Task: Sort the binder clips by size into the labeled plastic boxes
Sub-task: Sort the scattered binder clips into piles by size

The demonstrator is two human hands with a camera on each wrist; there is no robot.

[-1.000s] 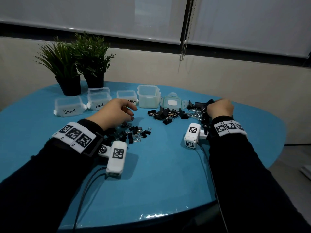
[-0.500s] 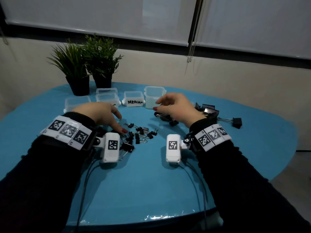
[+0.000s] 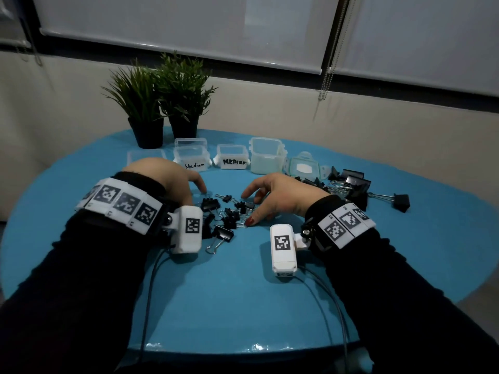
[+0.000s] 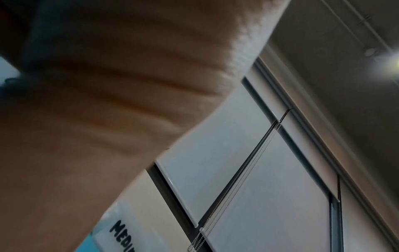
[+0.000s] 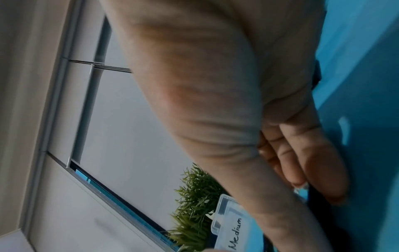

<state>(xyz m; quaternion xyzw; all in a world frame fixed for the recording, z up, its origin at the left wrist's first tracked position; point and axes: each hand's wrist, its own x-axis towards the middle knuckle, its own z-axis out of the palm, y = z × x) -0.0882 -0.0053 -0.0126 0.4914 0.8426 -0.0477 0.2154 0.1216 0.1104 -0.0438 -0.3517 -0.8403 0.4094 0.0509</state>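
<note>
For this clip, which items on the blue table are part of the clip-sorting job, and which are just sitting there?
Part of the job:
- small black binder clips between the left hand and right hand
- large black binder clips
- clear plastic boxes labelled "Medium" and "MEDIUM"
- taller unlabelled clear box
- its loose lid

Just lying about:
- two green potted plants

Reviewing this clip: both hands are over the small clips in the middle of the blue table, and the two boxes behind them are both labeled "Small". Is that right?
Not quite. In the head view, the two boxes behind the small clips read "Medium" and "MEDIUM", not "Small". The rest holds: the left hand and right hand are both over the clips on the blue table.
</note>
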